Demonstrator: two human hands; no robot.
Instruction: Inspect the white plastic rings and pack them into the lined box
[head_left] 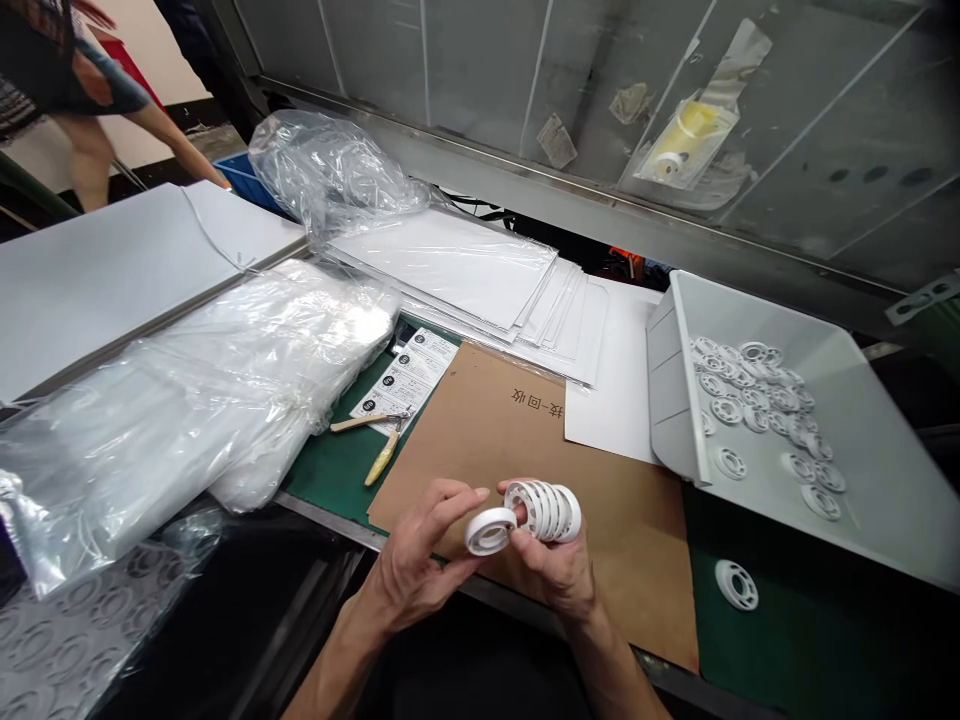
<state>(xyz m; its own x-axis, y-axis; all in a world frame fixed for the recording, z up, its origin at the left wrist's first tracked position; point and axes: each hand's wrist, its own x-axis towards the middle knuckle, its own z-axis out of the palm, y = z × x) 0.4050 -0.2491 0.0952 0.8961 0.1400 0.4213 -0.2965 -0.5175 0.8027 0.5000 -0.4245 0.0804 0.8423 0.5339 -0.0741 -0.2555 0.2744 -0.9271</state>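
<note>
My left hand [420, 550] grips a single white plastic ring [489, 531] by its edge, thumb below and fingers above. Beside it, my right hand [562, 580] is closed around a stack of several white plastic rings [546, 511], lined up face to face. The single ring sits right at the near end of that stack; I cannot tell whether they touch. Both hands are over the front edge of a brown cardboard sheet [622, 540]. One more white ring [736, 585] lies apart on the green table at the right.
A grey bin [885, 440] at the right holds many loose rings. Pliers [384, 455] and printed labels [412, 375] lie left of the cardboard. Plastic bags [247, 360] and white sheets [457, 265] cover the back and left. A person [90, 100] is at the far left.
</note>
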